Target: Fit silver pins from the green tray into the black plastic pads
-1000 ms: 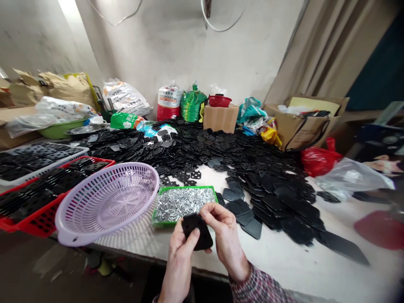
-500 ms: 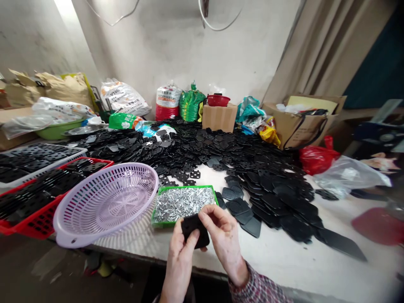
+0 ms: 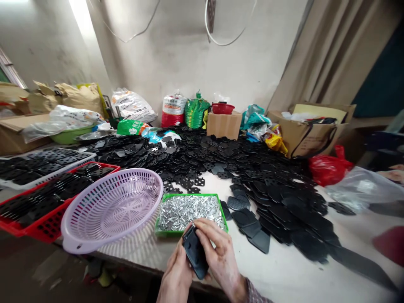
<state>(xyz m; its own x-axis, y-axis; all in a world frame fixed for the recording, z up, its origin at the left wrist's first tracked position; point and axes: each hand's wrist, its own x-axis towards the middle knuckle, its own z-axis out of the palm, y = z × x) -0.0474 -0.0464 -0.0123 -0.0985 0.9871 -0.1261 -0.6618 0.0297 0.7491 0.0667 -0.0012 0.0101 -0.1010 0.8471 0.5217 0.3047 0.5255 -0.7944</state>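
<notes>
Both my hands hold a black rubber pad (image 3: pixel 195 251) up over the table's front edge, with the pad tilted steeply. My left hand (image 3: pixel 176 269) grips its lower side, and the fingers of my right hand (image 3: pixel 217 250) press on its upper edge. Just beyond my fingers lies a green tray (image 3: pixel 189 212) full of loose silver metal pins. A large heap of similar black pads (image 3: pixel 268 189) spreads across the white tabletop (image 3: pixel 284 273), some with holes and some with ribbed faces.
A lilac plastic basket (image 3: pixel 135 170) sits left of the tray. Behind it are a red crate (image 3: pixel 34 227) and a white tray (image 3: pixel 47 176), both stacked with black perforated pieces. Sacks, cardboard boxes (image 3: pixel 224 125) and plastic bags line the wall and right side.
The black pad has turned from lying flatter in my hands to a steep tilt, its face now turned left. The whole scene sits slightly lower and further right in view.
</notes>
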